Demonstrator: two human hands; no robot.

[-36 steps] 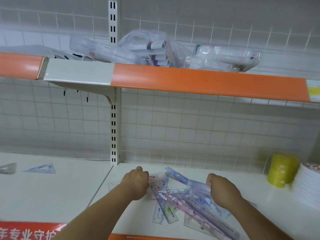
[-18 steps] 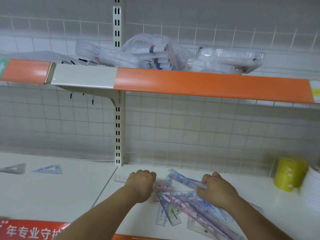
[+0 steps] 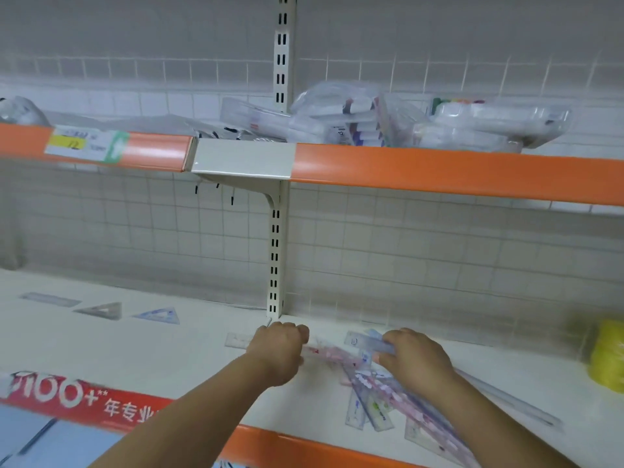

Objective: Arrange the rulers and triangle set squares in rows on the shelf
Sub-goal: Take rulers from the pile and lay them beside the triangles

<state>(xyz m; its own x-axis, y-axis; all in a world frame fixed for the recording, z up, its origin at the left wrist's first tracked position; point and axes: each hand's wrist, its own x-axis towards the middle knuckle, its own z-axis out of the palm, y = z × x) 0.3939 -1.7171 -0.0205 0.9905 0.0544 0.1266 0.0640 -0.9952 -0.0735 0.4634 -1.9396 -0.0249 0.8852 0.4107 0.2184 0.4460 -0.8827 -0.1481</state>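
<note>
A loose pile of clear printed rulers [image 3: 378, 390] lies on the white lower shelf [image 3: 189, 352] between my hands. My left hand [image 3: 278, 352] is closed on the pile's left end, over a clear ruler [image 3: 238, 340] that sticks out to its left. My right hand [image 3: 417, 361] grips a bluish clear ruler [image 3: 366, 341] at the pile's far right. Farther left on the shelf lie two triangle set squares [image 3: 101, 310] [image 3: 157, 315] and one flat ruler [image 3: 50, 298] in a line.
A long clear ruler [image 3: 506, 400] lies to the right of my right arm. A yellow roll [image 3: 607, 356] stands at the far right. The upper orange-edged shelf [image 3: 439, 170] holds clear plastic packs [image 3: 354, 119]. A slotted upright [image 3: 277, 258] divides the back wall.
The view has swung left and the frame is blurred. Both hands have pressed lower onto the ruler pile, and the right hand has slid toward the pile's far end.
</note>
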